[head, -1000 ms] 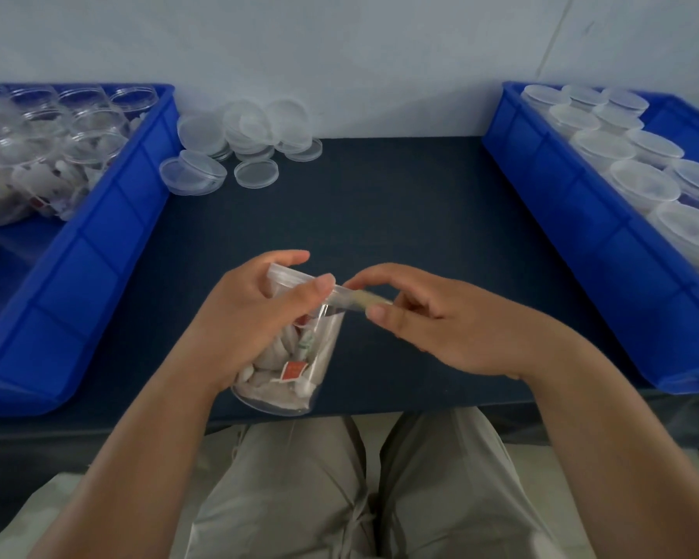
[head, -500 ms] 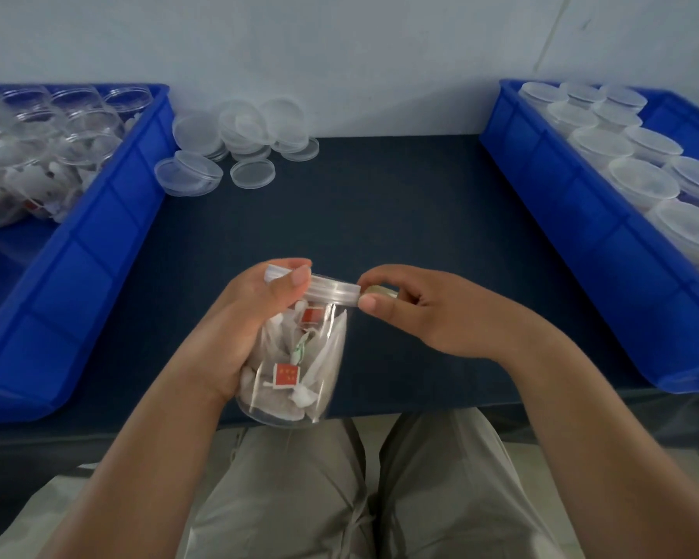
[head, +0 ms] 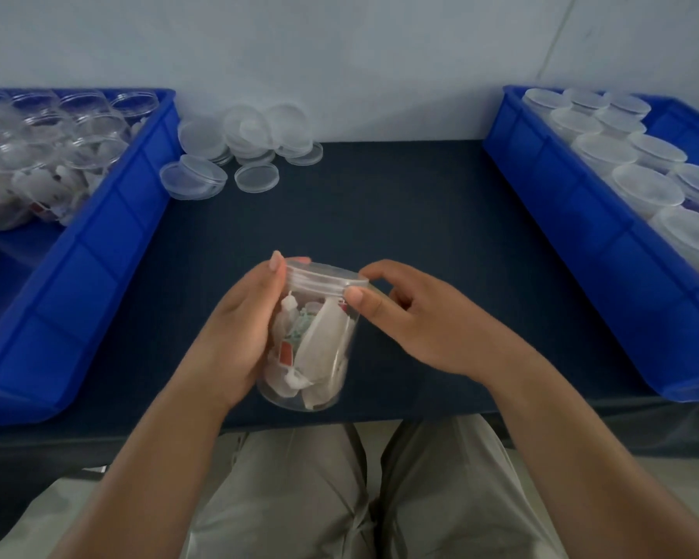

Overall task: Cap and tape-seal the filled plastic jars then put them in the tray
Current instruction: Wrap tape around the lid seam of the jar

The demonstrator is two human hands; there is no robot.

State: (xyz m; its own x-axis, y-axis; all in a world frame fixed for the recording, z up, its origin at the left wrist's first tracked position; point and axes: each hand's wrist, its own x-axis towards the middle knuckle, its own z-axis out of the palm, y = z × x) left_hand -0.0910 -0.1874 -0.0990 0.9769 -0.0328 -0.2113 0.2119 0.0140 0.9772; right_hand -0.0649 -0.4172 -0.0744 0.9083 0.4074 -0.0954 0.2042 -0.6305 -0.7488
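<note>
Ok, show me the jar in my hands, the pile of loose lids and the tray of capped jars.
filled jar (head: pixel 319 349), head view, clear side wall below the cap.
pile of loose lids (head: pixel 247 129), head view, top of a middle lid.
right blue tray (head: pixel 582 236), head view, outer side wall.

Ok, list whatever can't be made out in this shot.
Tape on the lid: clear on clear, and the right hand pinches its edge; cannot tell.
Left side of the jar: covered by the left hand.
The left tray and right tray: cut off by the head view's edges; jars inside blurred.
</note>
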